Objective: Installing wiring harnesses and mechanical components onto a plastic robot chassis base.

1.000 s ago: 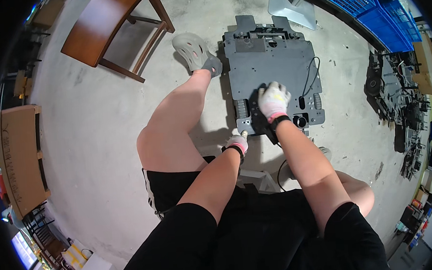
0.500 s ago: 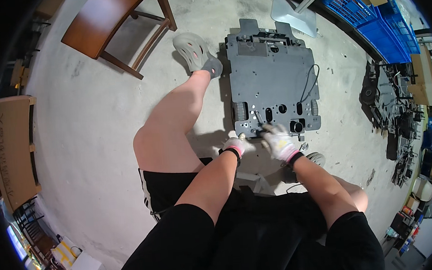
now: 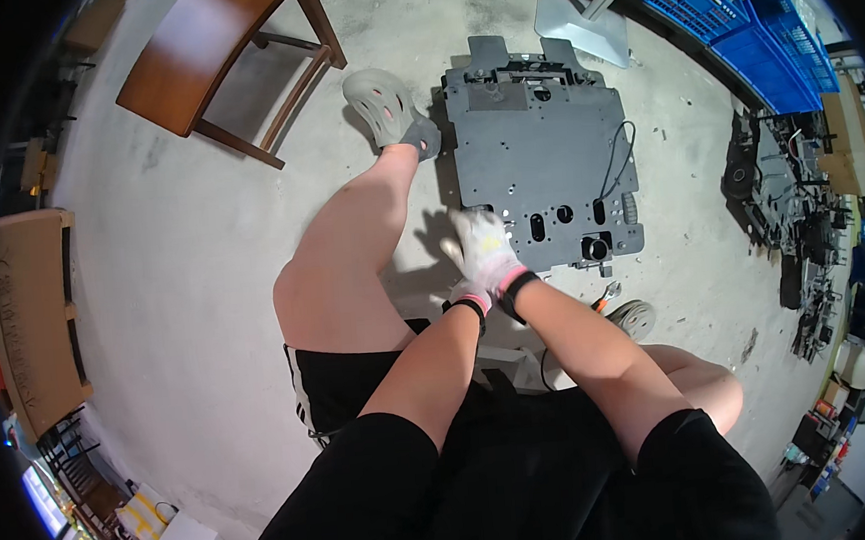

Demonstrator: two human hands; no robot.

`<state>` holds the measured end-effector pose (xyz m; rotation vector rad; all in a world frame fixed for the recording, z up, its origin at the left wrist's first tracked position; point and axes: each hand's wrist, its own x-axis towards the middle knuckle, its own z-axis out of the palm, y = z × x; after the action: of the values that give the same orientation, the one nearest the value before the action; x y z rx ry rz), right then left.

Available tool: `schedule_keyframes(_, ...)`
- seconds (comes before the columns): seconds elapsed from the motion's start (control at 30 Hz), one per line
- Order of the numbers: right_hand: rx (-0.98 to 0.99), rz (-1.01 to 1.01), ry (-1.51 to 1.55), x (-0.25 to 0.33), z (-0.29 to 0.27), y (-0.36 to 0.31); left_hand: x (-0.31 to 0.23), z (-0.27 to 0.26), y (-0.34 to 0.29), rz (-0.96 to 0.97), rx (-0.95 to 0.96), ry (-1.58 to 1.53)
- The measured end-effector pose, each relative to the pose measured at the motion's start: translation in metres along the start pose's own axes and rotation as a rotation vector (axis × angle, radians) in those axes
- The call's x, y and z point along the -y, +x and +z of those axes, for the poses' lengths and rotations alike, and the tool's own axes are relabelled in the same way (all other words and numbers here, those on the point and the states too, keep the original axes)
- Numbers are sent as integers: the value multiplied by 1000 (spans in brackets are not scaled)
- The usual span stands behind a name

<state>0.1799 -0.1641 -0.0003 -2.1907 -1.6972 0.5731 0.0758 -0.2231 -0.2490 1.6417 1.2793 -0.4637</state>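
The wheeled grey metal chassis [image 3: 555,156] lies flat on the concrete floor [image 3: 200,246], presumably for steadiness. Over its near-left corner, the right hand [image 3: 486,248] holds its gloved fingers wide; the left hand [image 3: 470,292] is mostly hidden (finger state: cannot tell).

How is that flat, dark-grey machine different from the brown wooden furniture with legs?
The flat, dark-grey machine looks dull, while the brown wooden furniture is shiny. The machine lies low; the furniture stands on legs. The machine's top has holes; the furniture's visible top looks plain. The white-gloved right hand is over the machine's near left corner, away from the furniture. Both are on the pale grey floor.
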Motion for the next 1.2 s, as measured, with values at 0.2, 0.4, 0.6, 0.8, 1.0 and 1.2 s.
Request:
schedule_keyframes(0.2,164,27,-262,-104,-40,-101,-39,-27,-21,-582,161,-385)
schedule_keyframes(0.4,-266,265,-128,-126,-46,-28,-69,-80,-72,-384,141,-194)
schedule_keyframes(0.6,18,215,-16,-30,-31,61,-78,-86,-71,-393,80,75)
schedule_keyframes(0.8,501,386,243,-71,-56,-25,-58,-56,-45,-447,144,-151)
schedule_keyframes(1.0,96,1042,1117,-141,-63,-52,-53,-46,-36,-663,240,-500)
schedule_keyframes(1.2,-44,583,351,-68,-31,49,-71,-79,-69,-275,69,108)
